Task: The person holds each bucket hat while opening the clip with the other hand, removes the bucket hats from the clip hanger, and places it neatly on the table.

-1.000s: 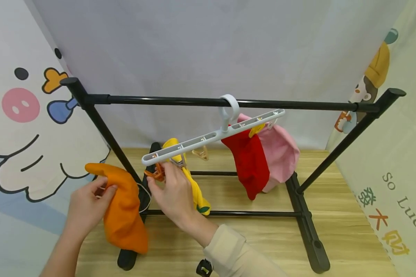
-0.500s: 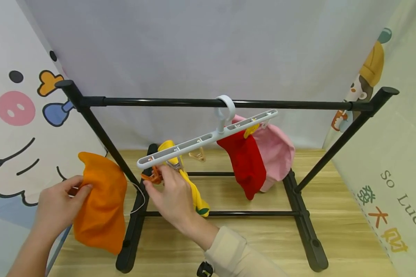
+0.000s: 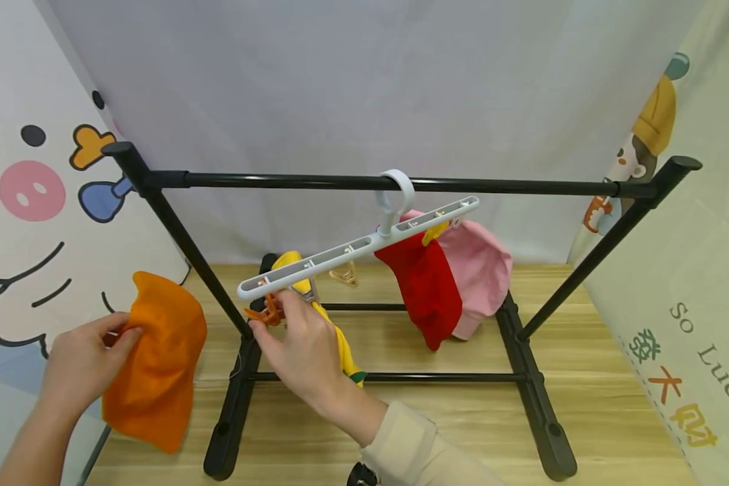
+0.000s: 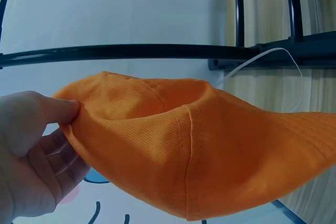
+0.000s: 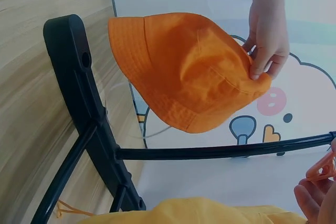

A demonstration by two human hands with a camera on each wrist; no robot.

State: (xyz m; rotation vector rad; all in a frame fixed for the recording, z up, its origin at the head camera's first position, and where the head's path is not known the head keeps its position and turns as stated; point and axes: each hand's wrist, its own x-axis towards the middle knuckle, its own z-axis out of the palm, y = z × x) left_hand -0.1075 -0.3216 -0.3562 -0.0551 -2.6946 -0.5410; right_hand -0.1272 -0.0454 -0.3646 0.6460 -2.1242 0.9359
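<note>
In the head view my left hand pinches an orange bucket hat by its crown, left of the rack. The left wrist view shows the thumb on top of the hat's cloth and the fingers under it. A white cord hangs from the hat. My right hand pinches an orange clip under the left end of a white clip hanger. Beside that hand hangs a yellow cloth item with a green patch, in a grey clip.
The hanger hooks over a black rack's top bar. A red cloth item and a pink one hang at its right half. A beige clip dangles mid-hanger. A small black object lies near the front. Printed curtains stand at both sides.
My left hand has moved left and outward with the orange bucket hat, away from the rack's left post. The right hand stays at the orange clip.
</note>
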